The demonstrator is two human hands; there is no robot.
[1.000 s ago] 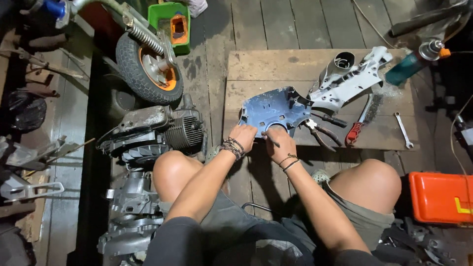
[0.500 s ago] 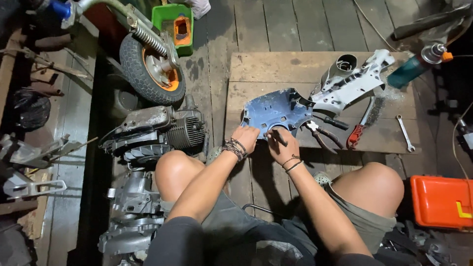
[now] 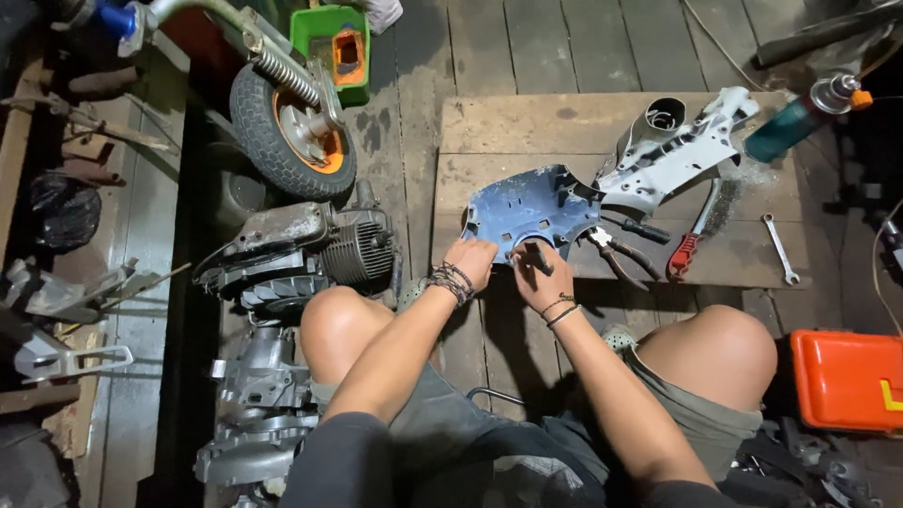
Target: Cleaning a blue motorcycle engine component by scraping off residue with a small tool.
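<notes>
Both hands (image 3: 508, 268) on blue panel (image 3: 531, 209) (board-top)

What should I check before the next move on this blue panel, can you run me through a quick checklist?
1. Blue panel lies flat on the wooden board: ok.
2. Left hand rests on the panel's near edge: ok.
3. Right hand grips a small dark tool; its tip is hidden: cannot tell.
4. Pliers lie close beside the right hand: ok.
5. White plastic cover touches or overlaps the panel's right edge: not ok.
6. Spray can overhangs the board's far corner: not ok.
</notes>
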